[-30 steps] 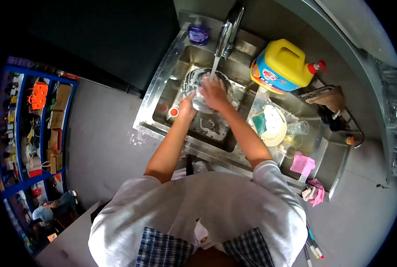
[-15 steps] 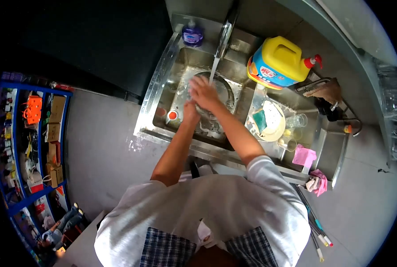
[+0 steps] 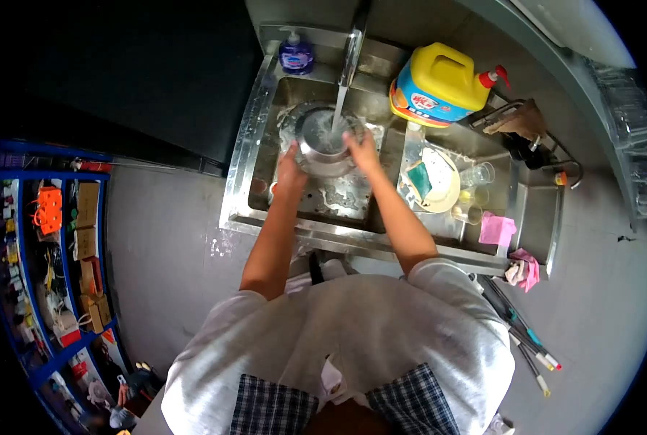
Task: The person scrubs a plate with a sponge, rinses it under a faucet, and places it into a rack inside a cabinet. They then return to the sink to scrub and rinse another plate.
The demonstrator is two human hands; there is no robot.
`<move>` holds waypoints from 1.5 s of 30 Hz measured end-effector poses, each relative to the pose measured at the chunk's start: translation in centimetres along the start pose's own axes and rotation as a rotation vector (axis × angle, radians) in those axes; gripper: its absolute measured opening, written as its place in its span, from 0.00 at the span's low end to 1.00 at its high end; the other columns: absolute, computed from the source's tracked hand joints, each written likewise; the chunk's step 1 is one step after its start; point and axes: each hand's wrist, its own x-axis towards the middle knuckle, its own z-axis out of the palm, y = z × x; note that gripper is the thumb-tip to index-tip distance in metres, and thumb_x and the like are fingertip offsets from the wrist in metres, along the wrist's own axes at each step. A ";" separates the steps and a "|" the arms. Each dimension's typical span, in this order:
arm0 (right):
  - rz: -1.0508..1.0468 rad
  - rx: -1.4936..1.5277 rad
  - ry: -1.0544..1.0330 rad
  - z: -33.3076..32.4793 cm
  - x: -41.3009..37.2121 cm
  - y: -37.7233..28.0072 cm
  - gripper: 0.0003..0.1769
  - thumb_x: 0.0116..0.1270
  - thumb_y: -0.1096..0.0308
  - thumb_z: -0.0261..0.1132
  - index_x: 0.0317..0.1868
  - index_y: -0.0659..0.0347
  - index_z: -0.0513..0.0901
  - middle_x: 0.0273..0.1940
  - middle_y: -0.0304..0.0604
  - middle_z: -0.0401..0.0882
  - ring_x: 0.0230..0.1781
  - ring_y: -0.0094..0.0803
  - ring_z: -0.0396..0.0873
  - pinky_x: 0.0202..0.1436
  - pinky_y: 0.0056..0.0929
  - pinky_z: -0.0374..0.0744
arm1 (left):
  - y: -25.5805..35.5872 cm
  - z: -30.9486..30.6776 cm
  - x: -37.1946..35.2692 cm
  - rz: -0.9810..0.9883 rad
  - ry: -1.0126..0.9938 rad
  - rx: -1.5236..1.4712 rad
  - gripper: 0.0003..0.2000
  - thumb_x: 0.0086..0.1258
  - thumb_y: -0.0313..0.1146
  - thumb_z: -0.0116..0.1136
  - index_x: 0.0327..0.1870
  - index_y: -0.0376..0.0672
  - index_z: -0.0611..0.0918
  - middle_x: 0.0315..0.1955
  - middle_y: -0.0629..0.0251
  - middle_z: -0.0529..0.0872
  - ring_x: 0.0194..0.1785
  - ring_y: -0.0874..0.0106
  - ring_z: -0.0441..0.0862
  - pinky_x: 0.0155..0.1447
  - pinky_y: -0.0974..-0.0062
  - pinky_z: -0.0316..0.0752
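Observation:
Beneath the running tap [image 3: 351, 58], a round, shiny bowl-like vessel [image 3: 325, 154] with a wide pale rim is in my two hands. My left hand [image 3: 289, 172] grips its left edge, and my right hand [image 3: 364, 151] has its fingers over the right edge. Water from the tap pours into the vessel's middle. Its exact kind and material are blurred by water and motion. Around it is the left basin of the steel sink [image 3: 254, 212], with suds on the basin floor. A small red-and-white round item is partly hidden by my left wrist.
A purple soap bottle [image 3: 296, 55] and a yellow detergent jug [image 3: 439, 85] stand behind the basins. The right basin holds a plate [image 3: 447, 194], a green sponge [image 3: 418, 180] and clear cups [image 3: 477, 174]. A pink cloth [image 3: 497, 229] lies near the front edge. Blue shelves [image 3: 23, 254] are at left.
My hands were together low in the basin, one over the other. Now they are apart, holding the vessel up under the water stream. The camera view has shifted slightly.

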 end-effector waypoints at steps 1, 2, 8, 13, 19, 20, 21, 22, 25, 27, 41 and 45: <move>0.286 0.387 -0.069 -0.6 1.2 0.6 0.23 0.67 0.56 0.62 0.55 0.65 0.74 0.51 0.48 0.79 0.50 0.42 0.78 0.56 0.42 0.76 | 0.4 -0.1 0.0 -0.051 0.014 0.026 0.17 0.69 0.40 0.58 0.52 0.38 0.76 0.46 0.58 0.82 0.48 0.60 0.81 0.53 0.55 0.76; 0.401 0.732 -0.100 -1.0 1.6 1.1 0.20 0.66 0.59 0.63 0.52 0.64 0.76 0.46 0.45 0.81 0.45 0.39 0.80 0.52 0.40 0.78 | 0.8 -0.2 0.0 -0.106 0.026 0.051 0.17 0.69 0.40 0.59 0.51 0.38 0.76 0.45 0.58 0.83 0.48 0.60 0.81 0.52 0.55 0.77; 0.379 1.290 -0.056 -1.3 0.7 0.1 0.17 0.61 0.80 0.64 0.49 0.65 0.72 0.39 0.46 0.80 0.38 0.39 0.81 0.45 0.43 0.81 | 1.0 -2.0 5.5 0.257 0.157 0.685 0.20 0.70 0.43 0.56 0.52 0.35 0.76 0.44 0.55 0.82 0.48 0.60 0.80 0.55 0.60 0.74; 0.467 1.214 0.206 0.3 -0.4 -2.2 0.21 0.59 0.83 0.64 0.53 0.68 0.70 0.42 0.52 0.79 0.40 0.41 0.81 0.46 0.46 0.81 | 0.9 5.1 5.2 0.405 -0.054 1.669 0.27 0.74 0.45 0.44 0.70 0.42 0.63 0.66 0.51 0.68 0.66 0.50 0.67 0.71 0.56 0.53; 0.389 1.125 0.269 1.8 -1.2 -2.3 0.21 0.64 0.75 0.64 0.55 0.70 0.68 0.42 0.50 0.80 0.37 0.43 0.82 0.42 0.43 0.83 | -2.6 7.6 2.1 0.908 -0.658 1.880 0.23 0.71 0.37 0.43 0.68 0.47 0.66 0.69 0.59 0.62 0.69 0.52 0.61 0.72 0.46 0.47; 0.407 1.096 0.309 1.4 -2.2 -3.2 0.19 0.64 0.74 0.64 0.53 0.70 0.70 0.40 0.50 0.80 0.36 0.43 0.82 0.42 0.43 0.83 | -1.5 8.0 1.7 0.867 -0.714 1.918 0.22 0.72 0.39 0.43 0.66 0.47 0.67 0.68 0.57 0.64 0.68 0.52 0.62 0.71 0.47 0.51; 0.383 1.174 0.230 1.6 -1.6 -0.8 0.17 0.64 0.73 0.64 0.51 0.70 0.71 0.39 0.50 0.80 0.36 0.43 0.82 0.42 0.43 0.83 | -1.4 7.0 3.4 0.890 -0.624 1.963 0.21 0.72 0.41 0.44 0.65 0.48 0.69 0.66 0.55 0.67 0.68 0.51 0.63 0.69 0.48 0.56; 0.398 1.157 0.278 1.4 -2.1 -1.3 0.15 0.64 0.73 0.65 0.48 0.70 0.73 0.37 0.49 0.80 0.35 0.42 0.82 0.40 0.43 0.83 | -2.1 5.1 6.4 0.743 -0.450 1.857 0.22 0.72 0.42 0.44 0.65 0.48 0.69 0.64 0.53 0.68 0.67 0.50 0.64 0.68 0.48 0.57; 0.465 1.016 0.336 1.3 -2.8 -4.3 0.11 0.64 0.73 0.65 0.43 0.69 0.74 0.34 0.48 0.80 0.34 0.41 0.82 0.37 0.44 0.83 | -2.4 3.1 7.4 0.786 -0.440 2.226 0.23 0.69 0.42 0.46 0.64 0.46 0.70 0.60 0.48 0.72 0.64 0.48 0.67 0.65 0.49 0.62; 0.395 1.128 0.285 1.7 -2.4 -4.8 0.14 0.64 0.74 0.64 0.46 0.70 0.72 0.36 0.49 0.80 0.35 0.41 0.82 0.38 0.45 0.83 | -2.9 6.2 2.0 1.156 -0.414 1.939 0.20 0.66 0.39 0.50 0.58 0.41 0.72 0.56 0.48 0.75 0.61 0.48 0.69 0.61 0.52 0.65; 0.459 1.104 0.304 1.5 -4.1 -4.0 0.15 0.64 0.72 0.65 0.48 0.68 0.74 0.39 0.49 0.82 0.36 0.40 0.83 0.41 0.40 0.82 | -1.3 -2.3 10.6 0.351 -0.224 1.410 0.29 0.72 0.49 0.43 0.66 0.36 0.67 0.62 0.44 0.70 0.67 0.51 0.65 0.70 0.63 0.57; 0.336 0.871 0.243 1.7 -3.8 -5.6 0.11 0.64 0.70 0.64 0.44 0.67 0.78 0.36 0.45 0.83 0.31 0.35 0.81 0.35 0.34 0.79 | -2.5 -3.4 7.5 -0.085 0.055 0.756 0.30 0.73 0.55 0.38 0.66 0.40 0.68 0.62 0.56 0.73 0.62 0.54 0.71 0.66 0.60 0.63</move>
